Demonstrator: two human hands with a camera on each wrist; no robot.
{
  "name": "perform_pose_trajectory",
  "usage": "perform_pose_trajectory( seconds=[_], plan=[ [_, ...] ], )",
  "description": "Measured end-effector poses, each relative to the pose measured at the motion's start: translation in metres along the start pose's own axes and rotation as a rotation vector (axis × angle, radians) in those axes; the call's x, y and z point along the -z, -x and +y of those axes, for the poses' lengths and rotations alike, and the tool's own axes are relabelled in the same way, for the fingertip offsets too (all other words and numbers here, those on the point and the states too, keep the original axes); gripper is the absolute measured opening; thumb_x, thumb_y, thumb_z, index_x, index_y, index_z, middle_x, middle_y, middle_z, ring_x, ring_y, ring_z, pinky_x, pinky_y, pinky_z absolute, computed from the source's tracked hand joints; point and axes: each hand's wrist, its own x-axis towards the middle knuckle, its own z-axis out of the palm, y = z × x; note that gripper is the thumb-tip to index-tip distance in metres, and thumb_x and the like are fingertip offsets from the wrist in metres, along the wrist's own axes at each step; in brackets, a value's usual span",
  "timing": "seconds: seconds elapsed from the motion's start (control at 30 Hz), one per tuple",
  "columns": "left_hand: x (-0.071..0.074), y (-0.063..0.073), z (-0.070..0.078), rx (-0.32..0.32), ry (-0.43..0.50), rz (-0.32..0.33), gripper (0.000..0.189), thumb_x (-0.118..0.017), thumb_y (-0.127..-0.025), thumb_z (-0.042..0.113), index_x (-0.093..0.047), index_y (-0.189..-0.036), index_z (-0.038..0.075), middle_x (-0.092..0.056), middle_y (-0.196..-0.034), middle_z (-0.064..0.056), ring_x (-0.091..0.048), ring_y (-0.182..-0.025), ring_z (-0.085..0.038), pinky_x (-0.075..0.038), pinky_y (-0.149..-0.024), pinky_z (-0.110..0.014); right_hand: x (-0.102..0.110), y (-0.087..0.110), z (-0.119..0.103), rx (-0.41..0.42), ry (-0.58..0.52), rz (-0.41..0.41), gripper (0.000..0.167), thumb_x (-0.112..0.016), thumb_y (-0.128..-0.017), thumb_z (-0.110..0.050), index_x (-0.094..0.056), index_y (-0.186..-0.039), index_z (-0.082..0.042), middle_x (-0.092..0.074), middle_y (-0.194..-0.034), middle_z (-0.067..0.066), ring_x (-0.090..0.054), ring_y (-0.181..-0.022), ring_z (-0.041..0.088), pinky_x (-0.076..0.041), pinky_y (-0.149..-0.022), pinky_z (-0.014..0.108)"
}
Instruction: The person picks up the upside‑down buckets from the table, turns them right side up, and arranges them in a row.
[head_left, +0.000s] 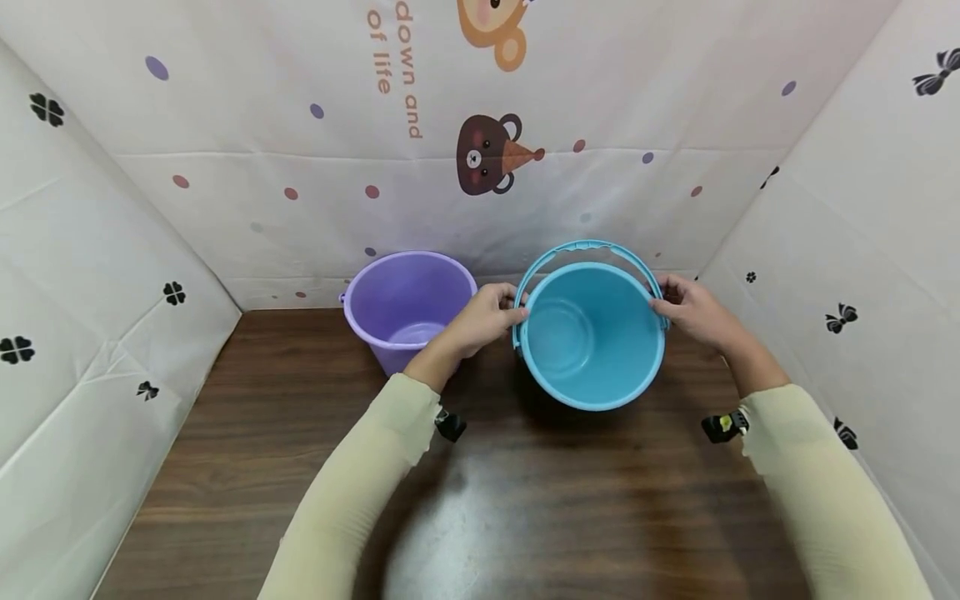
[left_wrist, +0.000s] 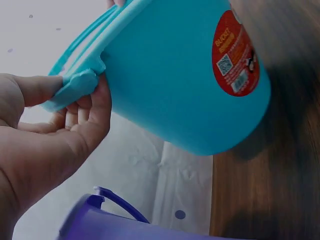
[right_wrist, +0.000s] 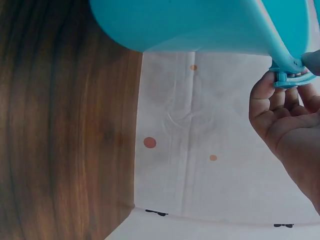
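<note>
A light blue bucket [head_left: 600, 367] is tipped so that its open mouth faces the head camera. Its handle [head_left: 585, 245] stands raised behind the rim. My left hand [head_left: 483, 321] grips the left side of the rim at the handle joint, thumb on one face and fingers curled under, as the left wrist view shows. On the opposite side, my right hand [head_left: 697, 312] pinches the rim by the other handle joint. A red oval label [left_wrist: 236, 53] is on the bucket's outer wall. Just left of my left hand stands a purple bucket [head_left: 382, 292], partly covered by that forearm.
Both buckets are at the back of a dark wood table [head_left: 285, 467]. White printed sheets form a back wall [head_left: 300, 233] close behind them, with side walls left and right [head_left: 840, 250]. A black wrist camera [head_left: 452, 425] sits below the left wrist.
</note>
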Motion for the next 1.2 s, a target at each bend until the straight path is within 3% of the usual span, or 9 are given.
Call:
perform_pose_trajectory(
  seconds=[0.1, 0.2, 0.47, 0.73, 0.87, 1.03, 1.2],
  plan=[
    [0.001, -0.006, 0.005, 0.071, 0.057, 0.027, 0.027, -0.059, -0.104, 0.005, -0.062, -0.127, -0.010, -0.068, -0.094, -0.012, -0.066, -0.075, -0.015, -0.057, -0.067, -0.034, 0.004, -0.008, -0.001, -0.031, 0.011, -0.019, 0.034, -0.053, -0.107, -0.011, -0.054, -0.133, 0.011, -0.061, -0.111, 0.019, -0.058, -0.085, 0.006, -0.055, -0.066, 0.023],
    [0.003, -0.011, 0.010, 0.140, 0.100, 0.042, 0.028, -0.059, -0.104, 0.006, -0.063, -0.127, -0.010, -0.068, -0.097, -0.012, -0.067, -0.077, -0.017, -0.060, -0.071, -0.038, 0.006, -0.015, -0.001, -0.071, 0.008, -0.042, 0.037, -0.052, -0.108, -0.015, -0.054, -0.136, 0.010, -0.062, -0.108, 0.017, -0.058, -0.082, 0.008, -0.055, -0.066, 0.024],
    [0.003, -0.023, 0.011, 0.261, 0.184, 0.074, 0.028, -0.061, -0.103, 0.006, -0.064, -0.127, -0.008, -0.069, -0.102, -0.013, -0.068, -0.074, -0.016, -0.058, -0.065, -0.031, 0.009, -0.026, 0.009, -0.214, -0.010, -0.083, 0.048, -0.053, -0.109, -0.022, -0.046, -0.147, 0.007, -0.061, -0.107, 0.007, -0.057, -0.079, 0.011, -0.054, -0.065, 0.025],
    [0.001, -0.033, 0.011, 0.303, 0.196, 0.067, 0.034, -0.058, -0.105, 0.009, -0.061, -0.135, -0.007, -0.062, -0.133, -0.026, -0.069, -0.084, -0.018, -0.060, -0.070, -0.032, 0.013, -0.032, 0.017, -0.270, -0.041, -0.100, 0.053, -0.052, -0.109, -0.022, -0.040, -0.153, 0.006, -0.064, -0.106, 0.006, -0.056, -0.075, 0.013, -0.053, -0.061, 0.026],
    [-0.001, -0.038, 0.012, 0.324, 0.192, 0.066, 0.037, -0.057, -0.106, 0.011, -0.059, -0.139, -0.005, -0.061, -0.137, -0.025, -0.069, -0.091, -0.021, -0.060, -0.073, -0.032, 0.012, -0.034, 0.018, -0.290, -0.049, -0.102, 0.055, -0.051, -0.109, -0.023, -0.039, -0.154, 0.006, -0.064, -0.119, 0.018, -0.063, -0.082, 0.011, -0.057, -0.069, 0.025],
    [-0.004, -0.043, 0.010, 0.325, 0.185, 0.117, 0.039, -0.056, -0.106, 0.010, -0.057, -0.141, -0.006, -0.060, -0.135, -0.028, -0.067, -0.087, -0.023, -0.058, -0.069, -0.030, 0.011, -0.039, 0.017, -0.301, -0.012, -0.117, 0.056, -0.050, -0.109, -0.027, -0.040, -0.153, 0.006, -0.059, -0.132, 0.028, -0.067, -0.089, 0.009, -0.059, -0.076, 0.025],
    [-0.007, -0.048, 0.006, 0.310, 0.177, 0.185, 0.038, -0.056, -0.105, 0.010, -0.058, -0.141, -0.005, -0.063, -0.131, -0.027, -0.066, -0.079, -0.019, -0.058, -0.069, -0.030, 0.012, -0.045, 0.015, -0.316, 0.059, -0.119, 0.053, -0.049, -0.110, -0.027, -0.043, -0.151, 0.006, -0.057, -0.133, 0.030, -0.066, -0.097, 0.021, -0.059, -0.078, 0.028]
  ],
)
